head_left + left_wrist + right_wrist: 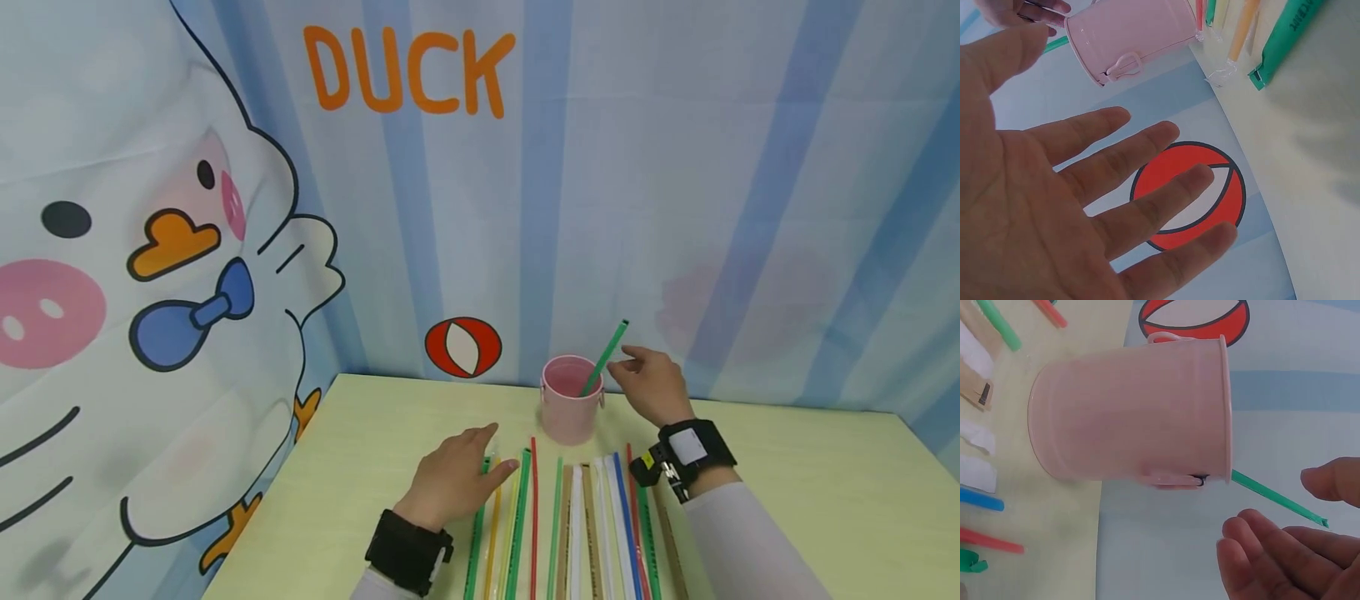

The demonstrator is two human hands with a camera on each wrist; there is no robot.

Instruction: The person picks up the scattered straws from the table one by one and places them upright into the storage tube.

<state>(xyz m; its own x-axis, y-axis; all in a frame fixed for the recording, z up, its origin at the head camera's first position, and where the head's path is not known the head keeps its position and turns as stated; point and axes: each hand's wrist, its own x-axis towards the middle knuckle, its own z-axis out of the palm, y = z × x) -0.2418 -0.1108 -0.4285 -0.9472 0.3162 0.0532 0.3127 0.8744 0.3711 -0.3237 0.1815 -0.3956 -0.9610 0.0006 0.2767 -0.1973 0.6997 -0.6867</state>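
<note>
A pink bucket [568, 417] with small side handles stands upright near the back of the table. Out of its mouth leans a green straw [606, 357], its upper end tilted to the right. Beside that straw is my right hand [654, 385], fingers loosely bent; the right wrist view shows a gap between thumb and fingertips, with nothing held. My left hand [455, 477] is spread above the left end of a row of straws, and its palm [1029, 206] is bare. Among them are a green wrapped straw [519, 521], a red straw [534, 517] and a blue straw [628, 525].
Several more straws, in brown paper [591, 533], white and other colours, lie side by side along the front of the pale yellow table [810, 483]. Behind it hangs a blue striped cloth [630, 167] printed with a large duck [172, 333] and a red ball.
</note>
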